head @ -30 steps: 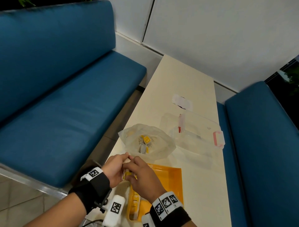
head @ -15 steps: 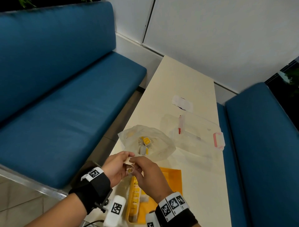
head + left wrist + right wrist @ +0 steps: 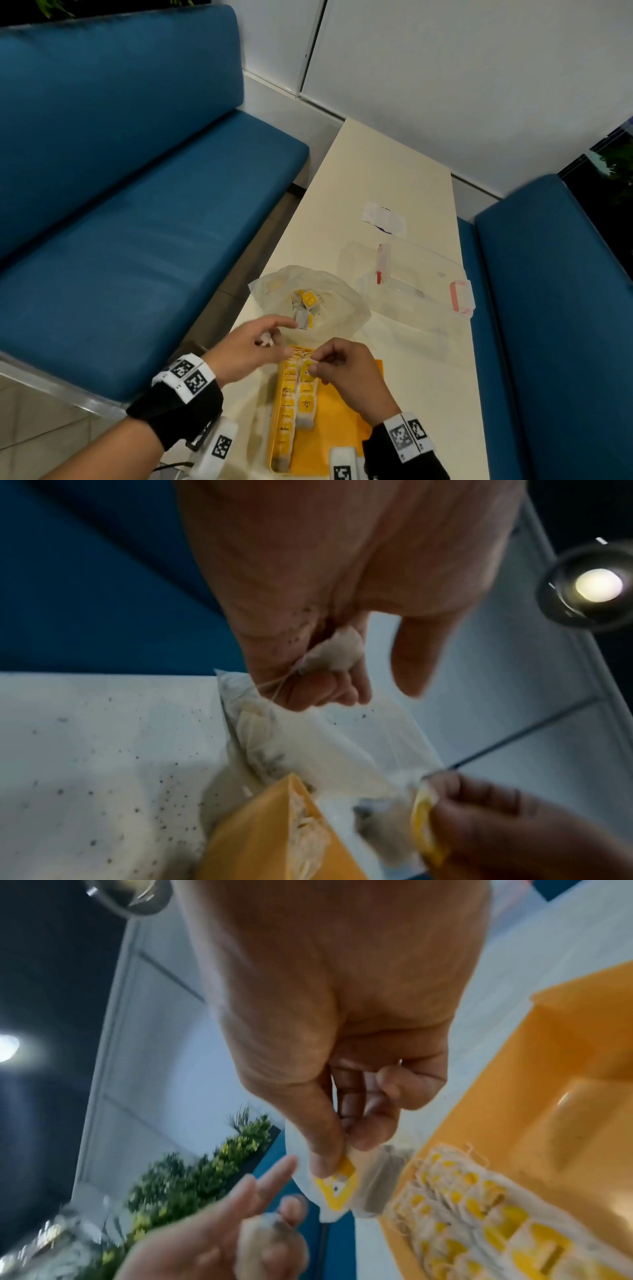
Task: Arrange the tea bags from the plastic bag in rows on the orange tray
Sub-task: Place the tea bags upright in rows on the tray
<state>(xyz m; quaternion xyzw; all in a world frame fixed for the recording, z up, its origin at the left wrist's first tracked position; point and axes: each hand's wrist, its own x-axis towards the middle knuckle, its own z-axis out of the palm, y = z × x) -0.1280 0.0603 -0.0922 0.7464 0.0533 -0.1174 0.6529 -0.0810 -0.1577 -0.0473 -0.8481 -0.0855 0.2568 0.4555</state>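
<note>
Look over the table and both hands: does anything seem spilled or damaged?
Yes. Dark specks like loose tea lie scattered on the table beside the orange tray, and the left hand holds a crumpled scrap of tea bag with specks on its palm.

Head view evenly lit, moderately bright, soft shadows; straight lines bow at edges. Both wrist views dimmer, motion-smeared. Round recessed ceiling lamp (image 3: 597, 585) flares with glare. Green yellow-flowered shrub (image 3: 192, 1175) blurred, possibly out of focus too.
</note>
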